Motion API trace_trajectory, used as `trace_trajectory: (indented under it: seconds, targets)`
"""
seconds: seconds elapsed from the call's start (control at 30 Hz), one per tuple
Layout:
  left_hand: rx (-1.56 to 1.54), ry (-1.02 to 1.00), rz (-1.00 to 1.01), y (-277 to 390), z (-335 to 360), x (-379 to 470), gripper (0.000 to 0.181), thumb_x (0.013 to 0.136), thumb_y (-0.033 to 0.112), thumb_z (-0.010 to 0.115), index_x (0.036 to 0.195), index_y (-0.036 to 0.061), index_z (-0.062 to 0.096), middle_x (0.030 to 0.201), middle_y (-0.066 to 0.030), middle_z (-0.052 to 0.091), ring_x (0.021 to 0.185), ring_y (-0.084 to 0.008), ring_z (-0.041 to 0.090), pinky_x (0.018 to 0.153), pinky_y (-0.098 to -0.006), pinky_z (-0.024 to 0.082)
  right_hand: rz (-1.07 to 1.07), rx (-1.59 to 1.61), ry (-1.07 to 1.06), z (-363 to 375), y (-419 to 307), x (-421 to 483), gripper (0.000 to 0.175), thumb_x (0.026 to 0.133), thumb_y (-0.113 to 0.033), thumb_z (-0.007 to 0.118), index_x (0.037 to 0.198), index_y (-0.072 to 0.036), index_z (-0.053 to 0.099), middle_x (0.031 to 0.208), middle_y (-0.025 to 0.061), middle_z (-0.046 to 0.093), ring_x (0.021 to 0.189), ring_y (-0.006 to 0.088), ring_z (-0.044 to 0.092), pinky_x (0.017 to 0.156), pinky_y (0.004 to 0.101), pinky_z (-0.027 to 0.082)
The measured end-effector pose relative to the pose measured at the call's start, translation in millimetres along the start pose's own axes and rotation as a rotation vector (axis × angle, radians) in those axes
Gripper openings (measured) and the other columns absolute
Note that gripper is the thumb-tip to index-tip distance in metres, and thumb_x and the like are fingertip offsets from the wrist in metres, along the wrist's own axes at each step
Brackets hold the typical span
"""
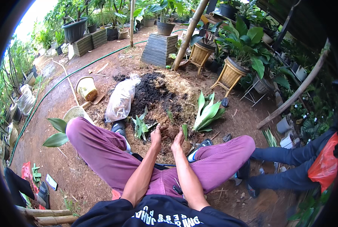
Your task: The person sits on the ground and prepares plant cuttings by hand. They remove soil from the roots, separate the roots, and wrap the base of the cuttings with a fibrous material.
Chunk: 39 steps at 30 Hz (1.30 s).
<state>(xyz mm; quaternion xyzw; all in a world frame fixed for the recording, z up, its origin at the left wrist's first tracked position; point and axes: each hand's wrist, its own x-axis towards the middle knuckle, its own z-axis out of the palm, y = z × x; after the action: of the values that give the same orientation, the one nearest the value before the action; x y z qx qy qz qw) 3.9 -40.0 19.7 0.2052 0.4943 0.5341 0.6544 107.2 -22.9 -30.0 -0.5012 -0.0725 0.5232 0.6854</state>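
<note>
Low over the soil between my feet, my left hand [156,138] and my right hand [178,140] face each other with a gap between them. Brown, fibrous potting mix [169,133] lies between and below them; whether the fingers hold any of it cannot be told. A small leafy plant [141,126] lies left of my left hand. A short green leaf piece [185,131] stands beside my right hand. Farther right is a larger clump of broad pale-green leaves [208,113]. Dark soil [152,88] is heaped ahead, with a filled clear plastic bag [120,99] at its left.
A tipped, dirty white pot [86,88] lies left of the bag, and a green hose [52,83] curves behind it. Rattan plant stands [231,73] and a wooden pole [190,35] are ahead right. At right, a person's legs [282,167] are near a red plastic bag [325,163].
</note>
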Motion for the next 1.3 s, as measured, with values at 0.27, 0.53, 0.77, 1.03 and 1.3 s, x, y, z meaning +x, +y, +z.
trace_trajectory:
  seconds: [0.27, 0.53, 0.77, 1.03, 1.3]
  targets:
    - [0.148, -0.027, 0.2, -20, 2, 7, 0.038, 0.1, 0.028, 0.034, 0.122, 0.0053, 0.055, 0.112, -0.0092, 0.061, 0.1, -0.0198, 0.058, 0.089, -0.0346, 0.045, 0.048, -0.119, -0.1, -3, 15, 6, 0.049, 0.091, -0.043, 0.051, 0.124, -0.006, 0.053, 0.12, 0.0069, 0.059, 0.102, 0.0197, 0.057, 0.093, 0.0354, 0.042]
    - [0.096, -0.172, 0.254, -24, -2, 14, 0.042, 0.102, 0.028, 0.027, 0.127, 0.0024, 0.048, 0.119, -0.011, 0.059, 0.105, -0.0186, 0.057, 0.095, -0.0329, 0.043, -0.132, -0.167, -0.242, 10, 4, -21, 0.04, 0.097, -0.043, 0.045, 0.094, -0.005, 0.058, 0.084, 0.0006, 0.055, 0.074, 0.0113, 0.045, 0.068, 0.028, 0.037]
    - [0.237, -0.138, 0.182, -8, 10, -13, 0.062, 0.092, 0.027, 0.059, 0.141, 0.0031, 0.03, 0.127, -0.0161, 0.053, 0.113, -0.0221, 0.053, 0.097, -0.0331, 0.042, -0.031, -0.144, -0.293, -8, 22, 1, 0.045, 0.096, -0.044, 0.044, 0.107, -0.002, 0.058, 0.105, 0.0086, 0.06, 0.097, 0.0179, 0.053, 0.086, 0.0323, 0.041]
    - [0.372, -0.03, 0.246, 4, 21, -30, 0.07, 0.086, 0.03, 0.069, 0.135, -0.0009, 0.03, 0.121, -0.0164, 0.056, 0.109, -0.0231, 0.055, 0.095, -0.0327, 0.043, -0.282, -0.29, -0.343, 0, 39, 20, 0.037, 0.099, -0.032, 0.041, 0.104, 0.001, 0.057, 0.099, 0.0093, 0.059, 0.094, 0.0181, 0.053, 0.085, 0.0316, 0.041]
    - [0.171, 0.038, 0.13, 2, 14, -15, 0.047, 0.085, 0.032, 0.069, 0.117, 0.0008, 0.056, 0.103, -0.009, 0.065, 0.089, -0.0164, 0.061, 0.081, -0.0305, 0.049, -0.108, -0.324, -0.293, 7, -8, -19, 0.042, 0.099, -0.038, 0.043, 0.097, -0.001, 0.063, 0.092, 0.0062, 0.063, 0.083, 0.0128, 0.054, 0.075, 0.0295, 0.043]
